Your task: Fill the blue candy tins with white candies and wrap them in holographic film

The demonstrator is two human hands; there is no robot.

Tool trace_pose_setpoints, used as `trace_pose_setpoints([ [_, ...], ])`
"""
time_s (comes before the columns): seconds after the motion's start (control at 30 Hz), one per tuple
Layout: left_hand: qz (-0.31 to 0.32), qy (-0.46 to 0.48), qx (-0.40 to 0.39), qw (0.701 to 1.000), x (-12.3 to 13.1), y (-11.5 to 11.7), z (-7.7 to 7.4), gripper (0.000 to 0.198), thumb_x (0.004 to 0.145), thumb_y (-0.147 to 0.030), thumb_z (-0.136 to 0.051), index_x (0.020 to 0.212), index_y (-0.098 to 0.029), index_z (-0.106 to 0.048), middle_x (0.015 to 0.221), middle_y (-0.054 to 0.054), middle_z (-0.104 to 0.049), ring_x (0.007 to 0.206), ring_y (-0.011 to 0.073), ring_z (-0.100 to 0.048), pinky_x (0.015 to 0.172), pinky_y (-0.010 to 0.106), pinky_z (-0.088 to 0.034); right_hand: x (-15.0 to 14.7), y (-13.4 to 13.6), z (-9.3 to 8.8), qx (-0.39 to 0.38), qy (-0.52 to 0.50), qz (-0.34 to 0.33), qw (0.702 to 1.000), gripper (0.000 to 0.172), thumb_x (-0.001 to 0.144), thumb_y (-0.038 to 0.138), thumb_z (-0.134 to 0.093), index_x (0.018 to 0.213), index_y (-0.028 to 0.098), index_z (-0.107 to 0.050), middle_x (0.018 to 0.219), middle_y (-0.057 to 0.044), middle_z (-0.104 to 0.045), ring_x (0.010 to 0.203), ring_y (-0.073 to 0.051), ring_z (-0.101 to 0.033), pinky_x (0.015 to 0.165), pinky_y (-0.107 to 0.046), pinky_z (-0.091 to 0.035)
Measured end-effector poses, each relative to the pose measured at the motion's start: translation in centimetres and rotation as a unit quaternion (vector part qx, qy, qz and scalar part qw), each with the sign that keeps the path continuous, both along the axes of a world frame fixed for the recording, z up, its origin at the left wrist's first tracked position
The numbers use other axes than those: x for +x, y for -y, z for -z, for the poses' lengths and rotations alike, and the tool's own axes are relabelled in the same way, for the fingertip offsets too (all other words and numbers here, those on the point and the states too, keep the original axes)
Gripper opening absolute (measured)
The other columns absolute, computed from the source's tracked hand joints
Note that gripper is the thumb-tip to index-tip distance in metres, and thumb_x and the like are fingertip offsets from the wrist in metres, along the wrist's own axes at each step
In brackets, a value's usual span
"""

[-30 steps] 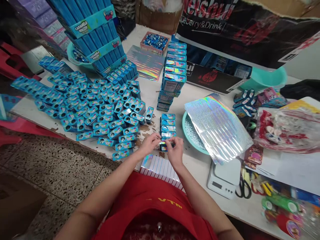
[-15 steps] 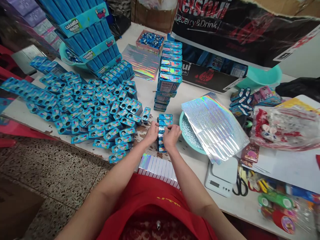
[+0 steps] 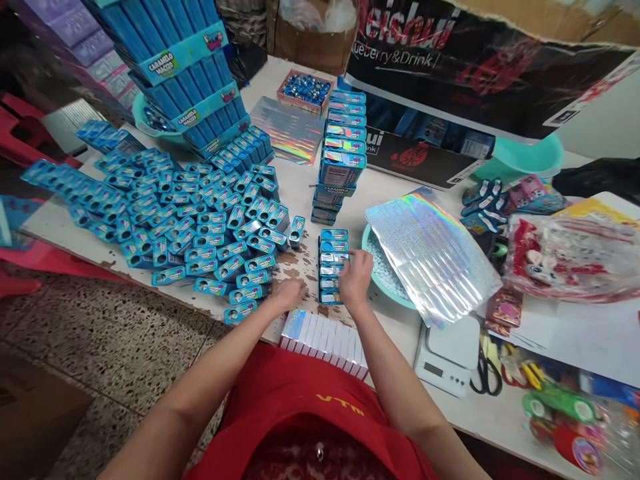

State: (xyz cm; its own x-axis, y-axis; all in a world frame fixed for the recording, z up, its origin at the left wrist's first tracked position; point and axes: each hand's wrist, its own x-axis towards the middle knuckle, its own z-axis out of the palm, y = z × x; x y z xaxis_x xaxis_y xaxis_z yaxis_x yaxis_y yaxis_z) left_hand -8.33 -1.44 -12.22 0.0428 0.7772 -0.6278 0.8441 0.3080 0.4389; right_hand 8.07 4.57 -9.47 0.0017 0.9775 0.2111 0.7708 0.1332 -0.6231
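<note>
A short row of blue candy boxes [image 3: 334,246] stands upright on the table in front of me, their narrow tops facing up. My right hand [image 3: 357,277] is at the row's right side, its fingers bent against the boxes; what lies between the fingertips is hidden. Apart from the row, my left hand [image 3: 289,295] is low over the table beside the near edge of a large group of blue boxes [image 3: 210,227] with round openings in their tops. Its fingers are curled and smeared by motion. Below both hands lies a row of white strips with a shiny holographic end [image 3: 325,337].
Behind the row rises a stack of blue boxes [image 3: 343,167]. To the right, holographic sheets [image 3: 433,250] lie across a turquoise basin [image 3: 369,248] of white beads. A white scale [image 3: 447,353] and scissors [image 3: 486,375] sit nearer. A pink tray [image 3: 304,107] holds blue-wrapped candies.
My left hand has left the row of boxes and moved down and left. My right hand stays at the row, slightly farther right. The view has shifted slightly.
</note>
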Motion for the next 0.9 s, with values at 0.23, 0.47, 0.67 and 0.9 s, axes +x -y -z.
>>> trace_pose_setpoints([
  [0.23, 0.072, 0.076, -0.121, 0.987, -1.0, 5.3, 0.6, 0.023, 0.060, -0.033, -0.069, 0.077, -0.018, -0.066, 0.077, 0.003, -0.066, 0.077, 0.0206, -0.061, 0.066, 0.025, -0.043, 1.4, 9.9, -0.6, -0.033, -0.073, -0.316, 0.945, 0.015, 0.088, 0.014, -0.044, 0.093, 0.022, -0.056, 0.089, -0.006, -0.059, 0.088, -0.020, -0.055, 0.077, -0.034, -0.047],
  [0.47, -0.002, 0.111, -0.095, 0.989, -2.2, 6.6, 0.1, 0.020, 0.078, -0.022, -0.043, 0.082, -0.016, -0.061, 0.067, 0.000, -0.059, 0.061, 0.0133, -0.054, 0.054, 0.021, -0.038, 0.4, 12.4, 3.2, -0.155, 0.025, -0.343, 0.926, 0.027, 0.084, 0.023, -0.056, 0.111, 0.019, -0.058, 0.106, -0.011, -0.061, 0.099, -0.026, -0.055, 0.085, -0.042, -0.047],
  [0.67, -0.042, 0.128, -0.040, 0.990, -1.7, 5.8, -0.7, 0.022, 0.077, -0.025, -0.043, 0.059, -0.017, -0.052, 0.055, -0.001, -0.048, 0.058, 0.0135, -0.046, 0.055, 0.024, -0.032, -0.6, 12.3, 3.4, -0.112, 0.111, -0.331, 0.930, 0.030, 0.086, 0.022, -0.052, 0.116, 0.021, -0.058, 0.110, -0.012, -0.062, 0.097, -0.027, -0.055, 0.081, -0.043, -0.046],
  [0.9, -0.093, 0.156, -0.017, 0.983, -1.4, 5.5, -0.4, 0.027, 0.076, -0.028, -0.043, 0.051, -0.017, -0.047, 0.049, -0.003, -0.042, 0.055, 0.0128, -0.041, 0.053, 0.025, -0.028, -0.2, 13.1, 3.6, -0.091, 0.132, -0.348, 0.924, 0.037, 0.087, 0.017, -0.047, 0.124, 0.019, -0.053, 0.125, -0.014, -0.056, 0.110, -0.029, -0.050, 0.087, -0.045, -0.041],
])
